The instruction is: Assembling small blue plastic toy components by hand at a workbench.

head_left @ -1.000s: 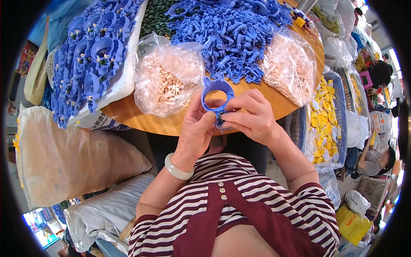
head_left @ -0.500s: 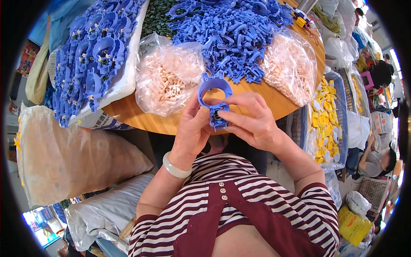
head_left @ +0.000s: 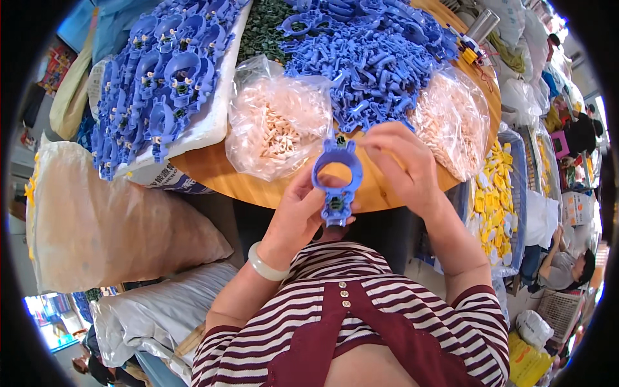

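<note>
My left hand (head_left: pixel 298 209) holds a blue plastic ring-shaped part (head_left: pixel 353 169) upright over the near edge of the round table. Below the ring, its narrow lower section carries a small dark green piece (head_left: pixel 336 204). My right hand (head_left: pixel 403 164) is off the part, raised to its right in front of the blue pile, with its fingers loosely bent and apart. Nothing shows between them. Beyond my hands lies a heap of small blue plastic pieces (head_left: pixel 361 64). Clear bags of pale peach pieces stand on either side, the left bag (head_left: pixel 274 132) and the right bag (head_left: pixel 451 122).
A white foam board (head_left: pixel 209 126) at the left bears rows of blue ring assemblies (head_left: pixel 161 71). Dark green pieces (head_left: pixel 261 35) are heaped behind the left bag. Large sacks (head_left: pixel 116 219) stand left of the wooden table (head_left: pixel 232 187). Yellow parts (head_left: pixel 495 200) fill a crate at the right.
My right hand has let go of the blue ring part and moved up and right. My left hand keeps hold of it, now slightly lower. The whole view has shifted a little.
</note>
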Demonstrator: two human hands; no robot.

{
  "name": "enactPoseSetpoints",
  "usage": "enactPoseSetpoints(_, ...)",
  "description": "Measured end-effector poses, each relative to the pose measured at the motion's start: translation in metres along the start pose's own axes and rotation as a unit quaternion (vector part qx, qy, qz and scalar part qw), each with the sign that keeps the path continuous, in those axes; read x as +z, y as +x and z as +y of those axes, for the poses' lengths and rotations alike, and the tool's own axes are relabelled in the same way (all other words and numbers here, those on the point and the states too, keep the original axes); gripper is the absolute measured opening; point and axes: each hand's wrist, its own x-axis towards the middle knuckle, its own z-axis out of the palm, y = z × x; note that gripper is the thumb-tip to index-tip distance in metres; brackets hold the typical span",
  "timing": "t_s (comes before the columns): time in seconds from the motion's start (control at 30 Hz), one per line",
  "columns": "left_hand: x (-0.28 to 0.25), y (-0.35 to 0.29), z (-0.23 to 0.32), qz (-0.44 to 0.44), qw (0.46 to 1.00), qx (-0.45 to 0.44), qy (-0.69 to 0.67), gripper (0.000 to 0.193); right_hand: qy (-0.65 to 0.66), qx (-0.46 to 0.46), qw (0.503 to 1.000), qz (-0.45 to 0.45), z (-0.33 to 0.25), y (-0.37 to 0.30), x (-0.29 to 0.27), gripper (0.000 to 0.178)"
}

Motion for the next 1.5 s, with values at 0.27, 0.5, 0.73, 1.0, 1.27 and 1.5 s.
enactPoseSetpoints(0.27, -0.029, -0.039, 0.009, 0.002, 0.998, 0.054, 0.011, 0.047, 0.07, 0.029, 0.983, -0.165, 0.038, 0.052, 0.072, 0.019)
enactPoseSetpoints(0.5, -0.036, -0.038, 0.01, 0.038, 0.997, 0.072, -0.006, 0.045, -0.149, -0.102, 0.949, -0.26, 0.046, 0.072, 0.098, 0.016)
enactPoseSetpoints(0.73, -0.036, -0.025, 0.008, -0.006, 0.996, 0.077, -0.041, 0.051, 0.022, -0.068, 0.986, -0.148, 0.043, 0.075, 0.08, 0.014)
enactPoseSetpoints(1.0, -0.028, -0.012, 0.0, -0.026, 0.997, 0.057, -0.043, 0.05, 0.305, 0.249, 0.913, -0.107, 0.017, 0.042, 0.016, 0.025)
enactPoseSetpoints(1.27, -0.013, -0.002, -0.004, -0.024, 0.999, 0.04, -0.026, 0.048, 0.392, 0.255, 0.882, -0.066, 0.014, 0.012, 0.003, 0.01)
enactPoseSetpoints(1.5, -0.011, 0.002, -0.006, -0.002, 0.999, 0.042, -0.017, 0.048, 0.328, 0.161, 0.931, -0.015, 0.014, 0.002, 0.006, 0.01)
